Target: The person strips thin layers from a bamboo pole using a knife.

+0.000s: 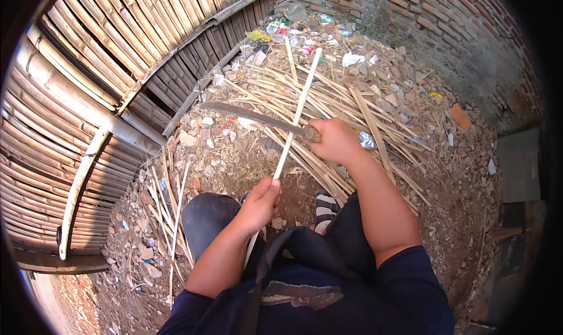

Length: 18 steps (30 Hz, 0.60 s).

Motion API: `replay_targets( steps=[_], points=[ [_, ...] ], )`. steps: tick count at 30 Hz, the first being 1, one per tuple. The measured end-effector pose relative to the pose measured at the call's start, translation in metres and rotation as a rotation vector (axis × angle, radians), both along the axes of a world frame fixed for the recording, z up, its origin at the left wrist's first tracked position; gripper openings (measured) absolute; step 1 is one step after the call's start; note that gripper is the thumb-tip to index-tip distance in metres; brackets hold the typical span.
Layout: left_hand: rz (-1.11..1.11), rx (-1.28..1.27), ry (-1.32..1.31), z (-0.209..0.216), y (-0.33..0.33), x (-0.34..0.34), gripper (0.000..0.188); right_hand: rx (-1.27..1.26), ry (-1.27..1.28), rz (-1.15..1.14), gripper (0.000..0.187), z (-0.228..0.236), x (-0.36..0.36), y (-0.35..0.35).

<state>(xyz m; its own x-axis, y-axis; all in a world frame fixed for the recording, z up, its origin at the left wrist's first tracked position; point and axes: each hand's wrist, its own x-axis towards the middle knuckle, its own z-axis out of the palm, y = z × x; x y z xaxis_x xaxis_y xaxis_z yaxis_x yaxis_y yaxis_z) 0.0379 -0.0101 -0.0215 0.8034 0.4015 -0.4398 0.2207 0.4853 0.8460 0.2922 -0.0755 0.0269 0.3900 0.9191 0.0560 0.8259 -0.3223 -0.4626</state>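
Note:
My left hand (pixel 261 205) is closed around a long, pale bamboo strip (pixel 302 100), which slants up and away from my lap. My right hand (pixel 335 140) grips the wooden handle of a machete (pixel 253 116). Its long, dark blade points left and crosses the strip a little above my left hand. Whether the edge bites into the strip or only rests against it, I cannot tell. Beyond both hands, a loose heap of split bamboo strips (pixel 340 103) lies on the ground.
Several more strips (pixel 176 209) lie left of my knee. A bamboo slat wall (pixel 76 112) rises on the left, with a brick wall (pixel 446 18) at the back right. Stones and scattered litter (pixel 352 59) cover the dirt. Striped footwear (pixel 325 211) shows between my knees.

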Motion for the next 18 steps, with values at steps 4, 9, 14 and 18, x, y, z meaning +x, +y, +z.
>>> replay_targets(
  steps=[4,9,14,18],
  points=[
    [-0.016,0.083,0.016,-0.010,0.000,0.001,0.026,0.042,0.178,-0.060,0.029,-0.028,0.025,0.006],
    [-0.015,0.138,-0.051,-0.020,0.000,0.006,0.028,0.102,0.201,-0.138,0.027,-0.025,0.028,0.000],
    [-0.082,0.735,0.048,0.003,0.014,-0.013,0.028,0.187,0.258,-0.097,0.024,-0.013,0.024,-0.015],
    [0.064,0.385,0.005,0.049,0.030,-0.020,0.023,0.321,0.337,-0.124,0.025,-0.009,0.029,-0.020]
  ],
)
